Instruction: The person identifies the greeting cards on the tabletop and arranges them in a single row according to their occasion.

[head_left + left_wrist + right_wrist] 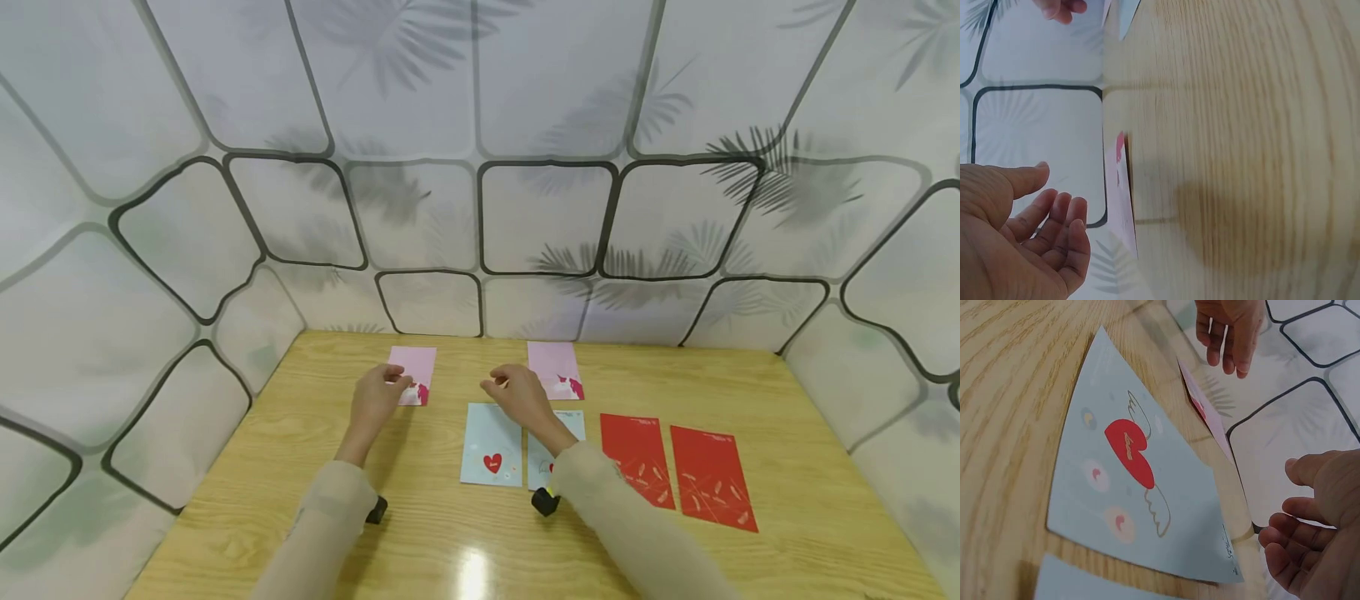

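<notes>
My left hand [377, 398] hovers over the left pink card [415, 362], its fingers loosely bent and nothing between them. In the left wrist view that hand [1029, 231] is apart from the pink card [1121, 200] lying on the table. My right hand [519, 395] is raised above the blue cards, near the right pink card [553, 365]; its thumb and fingers are apart in the right wrist view and hold nothing. Below it lies a light blue card [1122, 506] with a red winged heart. A second blue card [542, 454] is partly covered by the right forearm.
Two red cards [637, 454] [712, 475] lie side by side on the right of the wooden table [450, 542]. A pale wall [547, 217] with dark outlines and leaf shapes rises behind the table's far edge.
</notes>
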A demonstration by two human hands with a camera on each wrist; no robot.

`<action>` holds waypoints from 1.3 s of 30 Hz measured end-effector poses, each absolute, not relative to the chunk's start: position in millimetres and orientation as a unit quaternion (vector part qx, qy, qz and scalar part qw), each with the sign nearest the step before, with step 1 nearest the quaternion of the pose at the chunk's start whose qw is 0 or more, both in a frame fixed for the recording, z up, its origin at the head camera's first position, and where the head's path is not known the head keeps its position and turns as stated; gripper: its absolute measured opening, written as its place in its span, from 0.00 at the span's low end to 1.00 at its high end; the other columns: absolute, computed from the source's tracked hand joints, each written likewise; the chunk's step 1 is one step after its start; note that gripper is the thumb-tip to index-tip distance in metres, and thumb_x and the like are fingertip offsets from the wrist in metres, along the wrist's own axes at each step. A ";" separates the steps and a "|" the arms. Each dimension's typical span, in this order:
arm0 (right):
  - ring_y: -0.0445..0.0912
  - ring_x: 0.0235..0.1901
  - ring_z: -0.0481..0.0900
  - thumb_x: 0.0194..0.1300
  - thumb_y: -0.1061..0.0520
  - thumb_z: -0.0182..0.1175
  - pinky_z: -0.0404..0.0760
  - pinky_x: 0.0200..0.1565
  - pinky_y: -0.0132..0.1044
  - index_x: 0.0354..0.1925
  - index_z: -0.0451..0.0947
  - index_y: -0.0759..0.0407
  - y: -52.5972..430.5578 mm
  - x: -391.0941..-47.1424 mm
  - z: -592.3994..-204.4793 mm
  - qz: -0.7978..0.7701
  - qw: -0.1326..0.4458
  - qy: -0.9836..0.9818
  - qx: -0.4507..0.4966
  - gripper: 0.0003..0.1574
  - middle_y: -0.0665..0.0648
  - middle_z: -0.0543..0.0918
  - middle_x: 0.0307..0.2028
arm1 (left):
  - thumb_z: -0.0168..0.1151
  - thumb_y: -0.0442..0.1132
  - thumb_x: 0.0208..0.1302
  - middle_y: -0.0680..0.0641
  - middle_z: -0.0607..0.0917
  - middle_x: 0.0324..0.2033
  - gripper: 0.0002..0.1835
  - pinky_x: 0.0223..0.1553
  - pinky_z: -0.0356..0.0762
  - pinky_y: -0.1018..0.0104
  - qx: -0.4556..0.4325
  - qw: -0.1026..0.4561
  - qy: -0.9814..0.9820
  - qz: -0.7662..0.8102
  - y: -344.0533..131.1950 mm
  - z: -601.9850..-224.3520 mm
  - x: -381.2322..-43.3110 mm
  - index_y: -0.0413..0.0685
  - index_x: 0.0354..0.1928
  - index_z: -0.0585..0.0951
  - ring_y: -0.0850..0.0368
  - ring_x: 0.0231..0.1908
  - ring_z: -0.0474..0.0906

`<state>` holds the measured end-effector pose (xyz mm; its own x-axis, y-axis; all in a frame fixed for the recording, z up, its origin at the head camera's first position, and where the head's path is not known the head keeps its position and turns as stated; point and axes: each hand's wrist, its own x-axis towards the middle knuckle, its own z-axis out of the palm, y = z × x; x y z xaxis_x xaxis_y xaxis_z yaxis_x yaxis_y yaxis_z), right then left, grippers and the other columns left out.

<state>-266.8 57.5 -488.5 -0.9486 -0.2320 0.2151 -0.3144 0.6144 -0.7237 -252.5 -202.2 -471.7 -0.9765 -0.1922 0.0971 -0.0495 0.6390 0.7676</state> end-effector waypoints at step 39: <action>0.60 0.57 0.79 0.73 0.50 0.64 0.76 0.62 0.50 0.57 0.79 0.74 -30.3 -307.6 -505.2 0.365 0.025 -0.913 0.181 0.29 0.69 0.83 0.54 | 0.61 0.40 0.75 0.29 0.82 0.54 0.23 0.58 0.75 0.46 0.119 0.036 -0.890 -0.439 -240.5 -485.2 -292.8 0.26 0.62 0.77 0.35 0.55 0.78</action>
